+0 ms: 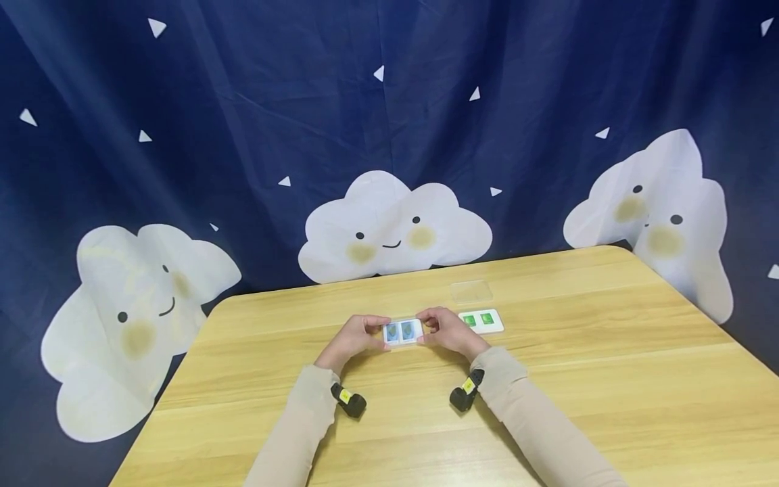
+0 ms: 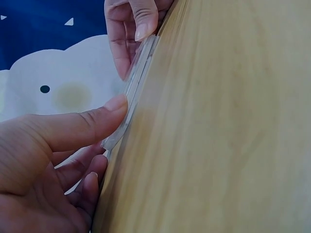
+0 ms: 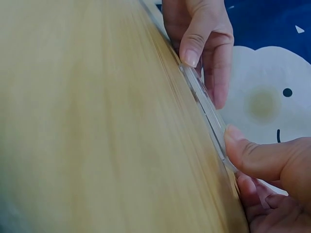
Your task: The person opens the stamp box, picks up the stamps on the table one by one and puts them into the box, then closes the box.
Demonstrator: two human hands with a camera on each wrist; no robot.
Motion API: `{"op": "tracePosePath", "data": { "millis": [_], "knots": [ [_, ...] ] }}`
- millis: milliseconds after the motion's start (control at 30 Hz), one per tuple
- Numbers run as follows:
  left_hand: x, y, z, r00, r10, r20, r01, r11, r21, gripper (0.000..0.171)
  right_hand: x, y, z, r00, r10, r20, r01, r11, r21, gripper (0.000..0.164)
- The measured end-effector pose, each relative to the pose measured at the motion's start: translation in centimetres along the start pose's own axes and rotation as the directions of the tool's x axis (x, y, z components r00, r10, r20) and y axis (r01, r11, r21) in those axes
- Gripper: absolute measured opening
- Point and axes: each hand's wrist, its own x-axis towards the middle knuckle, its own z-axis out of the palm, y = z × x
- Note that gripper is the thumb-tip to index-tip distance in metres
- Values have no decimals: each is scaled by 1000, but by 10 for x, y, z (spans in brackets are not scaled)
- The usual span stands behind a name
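Both hands hold a flat white case with two blue pictures and a clear plastic cover [image 1: 403, 331] at the middle of the table. My left hand [image 1: 354, 340] pinches its left end between thumb and fingers. At the other end, my right hand [image 1: 452, 333] pinches it the same way. In the left wrist view the clear case [image 2: 136, 87] appears edge-on, close to the tabletop; the right wrist view also shows the case's edge [image 3: 208, 115]. Whether its underside touches the table I cannot tell.
Partly behind my right hand lies a white case with two green pictures [image 1: 496, 323]. A clear plastic lid [image 1: 471, 291] lies flat beyond it. A dark blue curtain with clouds [image 1: 255, 135] hangs behind the far edge of the wooden table [image 1: 608, 379].
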Motion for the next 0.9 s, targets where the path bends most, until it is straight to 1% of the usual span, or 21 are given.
{"op": "tracePosePath", "data": {
  "millis": [100,200,267,433,533,733,900],
  "knots": [
    [0,-1,0,1000,14,6,-14,1000,2,55,1,0,0,1000,-1,-5,1,1000,-10,46],
    [-1,-1,-1,1000,12,12,-12,1000,-8,55,1,-1,0,1000,5,-7,-5,1000,-17,47],
    [0,-2,-1,1000,4,11,-4,1000,-9,55,1,-1,0,1000,14,-5,-14,1000,-13,48],
    [0,-2,-2,999,-31,7,31,999,-12,54,0,0,-1,999,34,6,-34,999,38,51],
    [1,-2,-2,999,-33,11,34,999,-26,54,0,1,-2,999,29,12,-30,998,51,53],
    [1,-1,-4,1000,-8,29,9,999,-41,53,1,1,-1,999,35,12,-36,998,47,59],
    [2,4,-6,999,19,32,-18,999,-34,54,-1,-3,-1,999,52,1,-52,998,45,61]
  ]
}}
